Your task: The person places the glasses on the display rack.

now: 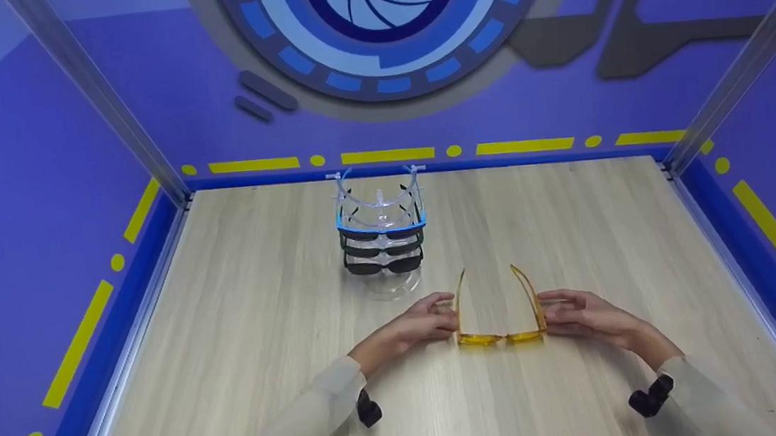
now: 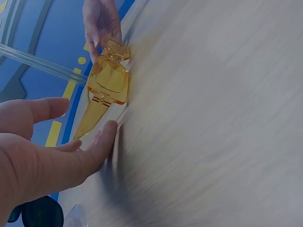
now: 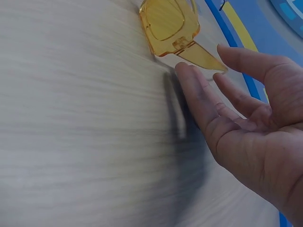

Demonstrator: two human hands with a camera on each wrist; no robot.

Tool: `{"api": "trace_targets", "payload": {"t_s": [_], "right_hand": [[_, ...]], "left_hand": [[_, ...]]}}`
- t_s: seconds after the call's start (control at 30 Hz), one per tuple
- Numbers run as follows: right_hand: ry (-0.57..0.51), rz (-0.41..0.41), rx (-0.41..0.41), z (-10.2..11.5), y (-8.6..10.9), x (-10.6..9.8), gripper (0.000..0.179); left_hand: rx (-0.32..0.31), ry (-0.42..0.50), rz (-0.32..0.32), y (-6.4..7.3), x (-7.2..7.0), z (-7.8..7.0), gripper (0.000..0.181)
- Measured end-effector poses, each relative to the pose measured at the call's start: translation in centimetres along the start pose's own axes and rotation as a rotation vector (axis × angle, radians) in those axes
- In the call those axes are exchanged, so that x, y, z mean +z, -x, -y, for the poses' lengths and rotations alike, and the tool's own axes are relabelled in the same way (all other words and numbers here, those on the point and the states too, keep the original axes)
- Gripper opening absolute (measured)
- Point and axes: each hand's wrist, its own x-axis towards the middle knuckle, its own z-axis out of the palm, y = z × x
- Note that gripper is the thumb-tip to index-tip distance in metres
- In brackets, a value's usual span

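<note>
A pair of yellow see-through glasses (image 1: 481, 339) sits on the wooden table, lenses toward me and both temples unfolded and pointing away. My left hand (image 1: 421, 321) is beside the left temple, its fingertips right at it in the head view. On the other side, the fingertips of my right hand (image 1: 593, 316) come up close to the right temple. Both wrist views show the thumb and fingers spread apart, with no grip on the yellow frame (image 2: 109, 78). In the right wrist view, the hinge and temple (image 3: 201, 56) lie just beyond the fingertips.
A clear display stand (image 1: 389, 290) stands farther back, left of the glasses. It carries several dark-lensed sunglasses (image 1: 384, 267), the top pair with a blue frame (image 1: 382, 233). Blue panels and metal posts (image 1: 99, 96) wall in the table (image 1: 257, 259) at the back and sides.
</note>
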Motion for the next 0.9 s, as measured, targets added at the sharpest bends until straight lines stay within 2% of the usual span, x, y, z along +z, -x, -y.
{"api": "trace_targets", "payload": {"t_s": [0.2,0.37,0.67,0.9], "right_hand": [[-0.015,-0.016,-0.014,0.0,0.0,0.5,0.065],[-0.032,-0.013,-0.032,-0.2,0.1,0.8,0.060],[-0.012,-0.061,0.008,-0.4,0.2,1.4,0.065],[0.047,-0.098,0.019,0.5,0.7,1.9,0.066]], "left_hand": [[0.025,0.076,0.042,-0.7,0.3,0.3,0.072],[0.028,0.079,0.050,-0.8,0.4,0.5,0.075],[0.028,0.091,0.068,-0.4,0.2,0.7,0.078],[0.044,0.109,0.059,0.2,0.1,0.1,0.079]]}}
